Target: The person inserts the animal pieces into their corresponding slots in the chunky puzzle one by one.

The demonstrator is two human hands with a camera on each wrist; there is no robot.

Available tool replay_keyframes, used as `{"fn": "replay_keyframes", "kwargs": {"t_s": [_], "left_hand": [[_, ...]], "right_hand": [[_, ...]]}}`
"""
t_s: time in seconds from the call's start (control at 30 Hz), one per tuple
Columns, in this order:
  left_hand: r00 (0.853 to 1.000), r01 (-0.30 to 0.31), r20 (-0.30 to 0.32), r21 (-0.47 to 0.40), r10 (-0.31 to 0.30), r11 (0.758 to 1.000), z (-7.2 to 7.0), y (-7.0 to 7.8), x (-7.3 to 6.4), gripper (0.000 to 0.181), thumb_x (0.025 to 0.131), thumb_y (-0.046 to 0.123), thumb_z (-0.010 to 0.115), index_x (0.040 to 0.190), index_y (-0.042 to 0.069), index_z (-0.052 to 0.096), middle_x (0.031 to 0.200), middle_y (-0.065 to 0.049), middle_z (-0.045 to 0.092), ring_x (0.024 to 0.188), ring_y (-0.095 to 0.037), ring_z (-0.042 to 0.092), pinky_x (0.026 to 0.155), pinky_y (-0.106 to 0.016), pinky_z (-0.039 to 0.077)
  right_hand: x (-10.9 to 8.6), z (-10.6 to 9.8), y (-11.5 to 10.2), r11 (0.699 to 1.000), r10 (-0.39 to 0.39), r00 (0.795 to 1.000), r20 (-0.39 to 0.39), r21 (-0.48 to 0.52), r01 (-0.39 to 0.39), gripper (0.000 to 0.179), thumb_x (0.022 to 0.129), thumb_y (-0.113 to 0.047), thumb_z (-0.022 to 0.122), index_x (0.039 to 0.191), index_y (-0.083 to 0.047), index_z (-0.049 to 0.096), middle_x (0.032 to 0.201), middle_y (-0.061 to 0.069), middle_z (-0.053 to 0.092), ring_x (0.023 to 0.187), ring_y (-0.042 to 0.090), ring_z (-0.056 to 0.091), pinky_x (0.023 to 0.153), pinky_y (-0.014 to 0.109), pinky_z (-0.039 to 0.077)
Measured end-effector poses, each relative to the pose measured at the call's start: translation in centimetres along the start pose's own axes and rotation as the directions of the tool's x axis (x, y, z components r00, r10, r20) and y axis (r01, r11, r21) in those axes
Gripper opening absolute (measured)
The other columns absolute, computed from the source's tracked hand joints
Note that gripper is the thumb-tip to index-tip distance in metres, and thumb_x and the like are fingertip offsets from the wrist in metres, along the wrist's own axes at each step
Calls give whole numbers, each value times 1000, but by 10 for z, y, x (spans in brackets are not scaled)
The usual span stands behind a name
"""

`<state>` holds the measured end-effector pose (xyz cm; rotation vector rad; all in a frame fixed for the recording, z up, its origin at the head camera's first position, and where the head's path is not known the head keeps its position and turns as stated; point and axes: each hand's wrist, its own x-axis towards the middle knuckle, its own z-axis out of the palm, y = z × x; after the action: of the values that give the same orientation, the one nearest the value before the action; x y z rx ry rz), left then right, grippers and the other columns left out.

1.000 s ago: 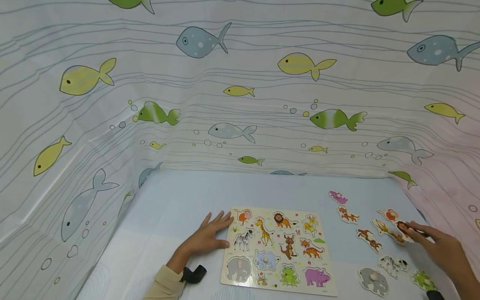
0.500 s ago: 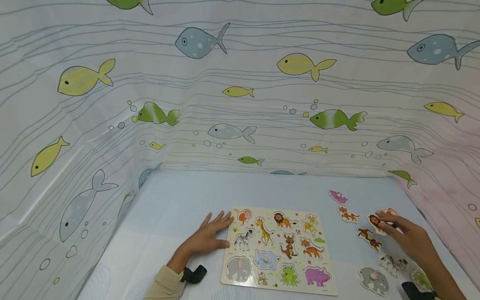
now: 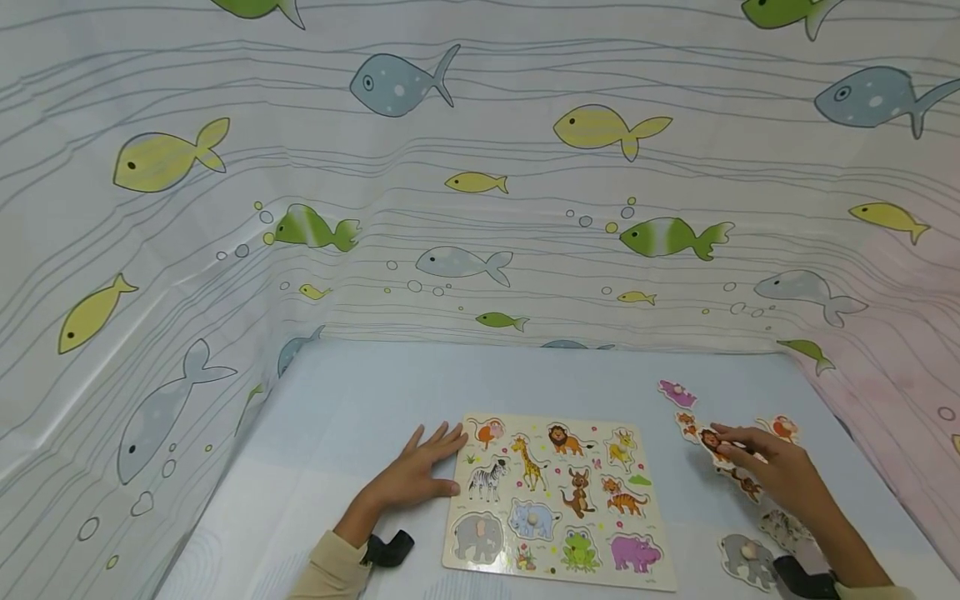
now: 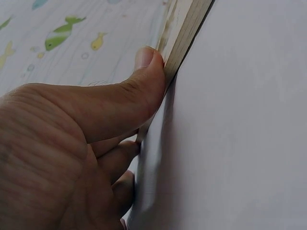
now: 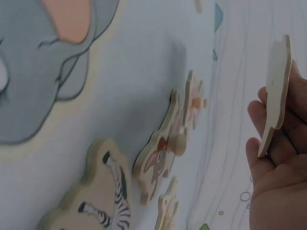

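Note:
A wooden animal puzzle board [image 3: 649, 512] lies flat near the table's front edge, with a blue elephant piece [image 3: 532, 519] set in it. My left hand [image 3: 435, 462] lies flat beside the board's left edge. In the left wrist view its thumb [image 4: 144, 81] presses against the board's side [image 4: 187, 38]. My right hand [image 3: 731, 446] hovers right of the board and pinches a lion piece [image 3: 711, 440]. The right wrist view shows that lion piece [image 5: 276, 91] edge-on between the fingers.
Loose animal pieces lie right of the board: a purple hippo [image 3: 677, 393], a monkey [image 3: 780, 429], a kangaroo [image 3: 744, 483], a zebra [image 3: 780, 525] and a grey elephant [image 3: 746, 557]. A fish-print curtain [image 3: 480, 208] walls in the table on three sides.
My right hand lifted the lion piece from the far right and carried it left toward the board. The left hand stayed put.

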<state>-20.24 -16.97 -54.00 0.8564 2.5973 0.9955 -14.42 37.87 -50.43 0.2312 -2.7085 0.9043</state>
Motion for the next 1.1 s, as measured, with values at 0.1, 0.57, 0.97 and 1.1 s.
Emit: {"fn": "replay_keyframes", "kwargs": {"t_s": [0.1, 0.57, 0.97, 1.1], "left_hand": [[1000, 2, 0, -1, -2, 1000, 0, 0, 0, 83, 83, 33, 78, 152, 7, 41, 163, -12, 31, 155, -36, 16, 124, -62, -6], [1000, 8, 3, -5, -8, 1000, -1, 3, -2, 83, 83, 32, 78, 152, 6, 40, 163, -12, 30, 155, -37, 16, 123, -63, -6], [1000, 23, -1, 2, -23, 1000, -2, 5, -1, 83, 83, 31, 79, 152, 6, 41, 163, -12, 30, 155, -36, 16, 124, -62, -6], [1000, 25, 1, 2, -25, 1000, -1, 6, -1, 83, 83, 31, 79, 152, 6, 41, 163, -12, 31, 155, -36, 16, 124, -61, -6]], "right_hand": [[4, 5, -5, 999, -37, 999, -11, 36, 38, 21, 93, -19, 71, 114, -17, 73, 115, -20, 71, 63, 6, 54, 39, 22, 40], [25, 36, -25, 995, -66, 998, 5, 77, 65, 17, 91, -19, 73, 108, -20, 75, 121, 8, 73, 88, -15, 61, 58, 15, 53], [41, 62, -48, 970, -157, 986, 53, 194, 144, 18, 90, -11, 73, 107, -18, 75, 124, 14, 71, 97, -12, 64, 70, 14, 57], [44, 69, -57, 966, -188, 981, 56, 192, 174, 20, 89, -10, 73, 108, -16, 75, 123, 14, 72, 95, -9, 66, 69, 17, 59]]}}
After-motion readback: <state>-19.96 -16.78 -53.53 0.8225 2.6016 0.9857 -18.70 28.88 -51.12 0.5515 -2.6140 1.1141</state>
